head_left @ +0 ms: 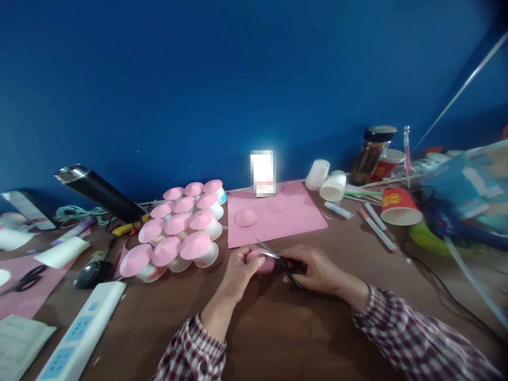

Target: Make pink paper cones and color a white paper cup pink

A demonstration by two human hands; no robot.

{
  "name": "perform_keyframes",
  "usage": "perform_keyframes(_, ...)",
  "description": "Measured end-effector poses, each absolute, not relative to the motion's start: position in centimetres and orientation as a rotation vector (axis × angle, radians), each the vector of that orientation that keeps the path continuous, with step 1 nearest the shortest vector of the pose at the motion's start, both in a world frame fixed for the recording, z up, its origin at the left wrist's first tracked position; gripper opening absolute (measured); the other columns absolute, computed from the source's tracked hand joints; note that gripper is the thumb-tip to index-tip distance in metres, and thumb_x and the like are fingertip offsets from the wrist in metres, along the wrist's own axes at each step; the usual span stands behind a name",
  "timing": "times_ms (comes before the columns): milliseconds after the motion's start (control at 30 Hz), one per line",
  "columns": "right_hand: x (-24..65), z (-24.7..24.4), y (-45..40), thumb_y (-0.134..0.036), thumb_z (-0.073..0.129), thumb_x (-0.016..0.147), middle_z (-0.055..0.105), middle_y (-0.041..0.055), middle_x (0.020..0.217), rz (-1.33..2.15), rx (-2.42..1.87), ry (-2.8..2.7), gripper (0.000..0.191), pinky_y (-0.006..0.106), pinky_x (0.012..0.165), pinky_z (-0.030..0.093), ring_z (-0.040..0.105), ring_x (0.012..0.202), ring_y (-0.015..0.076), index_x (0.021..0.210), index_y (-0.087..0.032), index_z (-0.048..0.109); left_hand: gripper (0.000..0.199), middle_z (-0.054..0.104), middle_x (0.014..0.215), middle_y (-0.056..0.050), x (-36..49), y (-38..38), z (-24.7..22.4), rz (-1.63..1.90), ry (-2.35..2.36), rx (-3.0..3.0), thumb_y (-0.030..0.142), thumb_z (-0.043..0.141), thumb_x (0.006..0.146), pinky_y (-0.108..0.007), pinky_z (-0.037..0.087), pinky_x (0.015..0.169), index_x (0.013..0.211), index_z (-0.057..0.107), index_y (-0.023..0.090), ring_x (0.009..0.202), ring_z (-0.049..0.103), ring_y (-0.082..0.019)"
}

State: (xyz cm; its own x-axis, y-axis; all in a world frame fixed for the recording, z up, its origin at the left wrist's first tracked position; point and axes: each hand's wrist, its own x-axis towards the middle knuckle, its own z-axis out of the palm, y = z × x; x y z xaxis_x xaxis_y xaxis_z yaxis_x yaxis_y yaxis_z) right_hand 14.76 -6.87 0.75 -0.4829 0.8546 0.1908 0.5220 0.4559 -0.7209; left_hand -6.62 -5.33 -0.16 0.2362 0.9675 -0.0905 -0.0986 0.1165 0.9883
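Note:
My left hand [242, 270] pinches a small round piece of pink paper [262, 264] between thumb and fingers. In my right hand [317, 269] is a pair of black-handled scissors [292, 275], fingers wrapped round the handles. The scissor blades point left and lie across the upper part of the pink piece, close to my left fingers. I cannot tell whether the blades are cutting into it. Just beyond both hands lies a pink paper sheet [278, 217], with a pink disc [246, 217] resting on it.
Left stand rows of small cups topped with pink paper cones [174, 222]. A black flask [103, 193], a power strip [79, 333] and a second pair of scissors [29, 279] lie further left. Right are white cups [333, 185], markers [377, 230] and a red paper cup [400, 206].

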Motion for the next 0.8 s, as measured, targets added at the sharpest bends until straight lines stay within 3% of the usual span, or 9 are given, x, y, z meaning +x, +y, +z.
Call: perform_keyframes(800,14.52,1.25,-6.89,-0.033,0.068,0.077,0.07,0.0037,0.086,0.825,-1.162,-2.189,0.033,0.024,0.065,0.042,0.06,0.073,0.0175,0.108,-0.023,0.066,0.011,0.066,0.077,-0.002,-6.54,-5.43,-0.21,0.999,0.987,1.137,0.024,0.068,0.073,-0.021,0.043,0.07,0.08,0.07,0.015,0.073,0.055,-0.012)
